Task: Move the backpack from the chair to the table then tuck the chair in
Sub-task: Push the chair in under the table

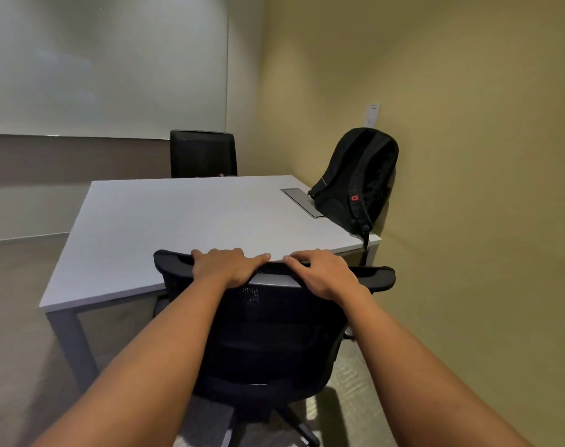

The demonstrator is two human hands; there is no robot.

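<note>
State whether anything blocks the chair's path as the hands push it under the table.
Nothing visible does. Both hands rest on the chair back, already at the table edge. The backpack stands at the table's far right corner. Under the table is hidden.

The backpack (355,179) is stood on the table's (178,221) far right corner, the near chair (268,333) is set against its front edge, a second chair (203,153) behind it

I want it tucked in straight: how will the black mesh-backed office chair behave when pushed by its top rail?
The black mesh-backed office chair will probably roll easily, given its star base. With the left hand and right hand gripping high, it may swivel or veer.
</note>
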